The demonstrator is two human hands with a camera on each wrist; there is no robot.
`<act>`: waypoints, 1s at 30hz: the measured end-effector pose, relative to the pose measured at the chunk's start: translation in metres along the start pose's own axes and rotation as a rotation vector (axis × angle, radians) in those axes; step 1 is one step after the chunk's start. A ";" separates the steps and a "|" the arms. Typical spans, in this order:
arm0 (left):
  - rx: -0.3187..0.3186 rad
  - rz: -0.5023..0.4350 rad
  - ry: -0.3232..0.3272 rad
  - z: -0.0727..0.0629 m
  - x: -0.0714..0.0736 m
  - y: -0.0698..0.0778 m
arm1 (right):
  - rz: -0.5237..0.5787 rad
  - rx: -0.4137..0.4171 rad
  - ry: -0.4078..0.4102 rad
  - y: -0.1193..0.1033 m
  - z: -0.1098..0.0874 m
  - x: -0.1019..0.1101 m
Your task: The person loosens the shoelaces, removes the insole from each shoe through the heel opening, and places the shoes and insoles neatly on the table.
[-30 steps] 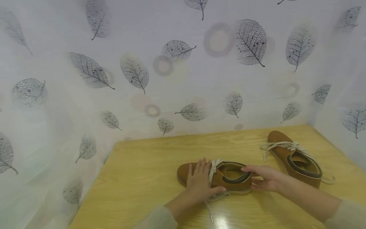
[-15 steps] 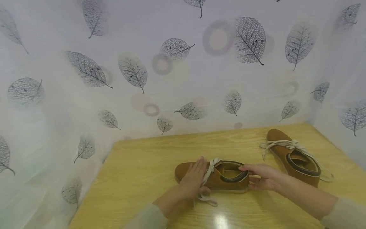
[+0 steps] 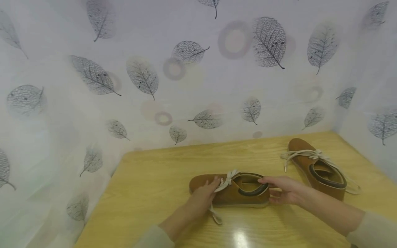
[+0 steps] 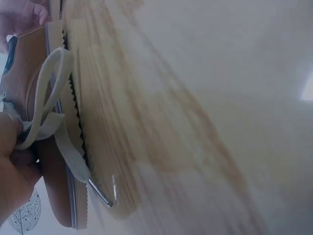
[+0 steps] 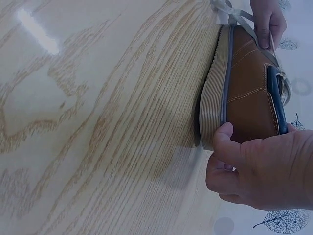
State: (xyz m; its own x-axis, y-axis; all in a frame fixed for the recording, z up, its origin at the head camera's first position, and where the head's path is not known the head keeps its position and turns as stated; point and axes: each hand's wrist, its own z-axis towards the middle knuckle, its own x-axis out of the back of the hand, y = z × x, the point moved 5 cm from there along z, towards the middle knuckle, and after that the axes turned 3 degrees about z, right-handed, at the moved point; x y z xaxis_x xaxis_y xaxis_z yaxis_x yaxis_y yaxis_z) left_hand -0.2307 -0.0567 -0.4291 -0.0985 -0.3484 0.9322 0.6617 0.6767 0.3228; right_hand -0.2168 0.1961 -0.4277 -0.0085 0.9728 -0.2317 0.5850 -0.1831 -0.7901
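A brown shoe with a dark collar and cream lace lies sole down, toe to the left. Over its front, my left hand pinches the cream shoelace; a loop and a metal-tipped end hang along the shoe's near side in the left wrist view. At the back of the shoe, my right hand grips the heel, one digit over the collar rim and others against the outside. The bow sits over the tongue. The left fingertips are partly hidden in the left wrist view.
A second brown shoe with a tied cream lace stands to the right, behind my right forearm, toe pointing away. Both rest on a wood-grain table. Leaf-patterned sheeting rises behind and at both sides.
My left hand has gone from lying flat across the shoe's front to pinching the lace, moving slightly left. The hanging lace end has shifted with it. My right hand stays at the heel.
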 end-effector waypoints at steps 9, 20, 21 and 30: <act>0.055 -0.166 -0.074 -0.005 0.008 -0.014 | -0.031 0.004 -0.001 0.001 0.001 0.002; 0.029 0.005 -0.125 -0.020 0.030 -0.029 | -0.037 0.006 0.003 0.000 0.001 0.004; 0.023 0.015 -0.117 -0.022 0.030 -0.029 | -0.036 0.006 0.006 0.000 0.001 0.004; -0.113 0.096 -0.060 -0.035 0.022 -0.033 | -0.043 0.010 -0.001 0.000 0.001 0.003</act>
State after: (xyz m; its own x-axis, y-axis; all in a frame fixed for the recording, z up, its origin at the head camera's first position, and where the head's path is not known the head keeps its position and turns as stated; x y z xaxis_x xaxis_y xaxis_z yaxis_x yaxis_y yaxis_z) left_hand -0.2291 -0.1095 -0.4252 -0.0727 -0.2443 0.9670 0.7493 0.6265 0.2147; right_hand -0.2179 0.1986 -0.4289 -0.0339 0.9796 -0.1978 0.5756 -0.1427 -0.8052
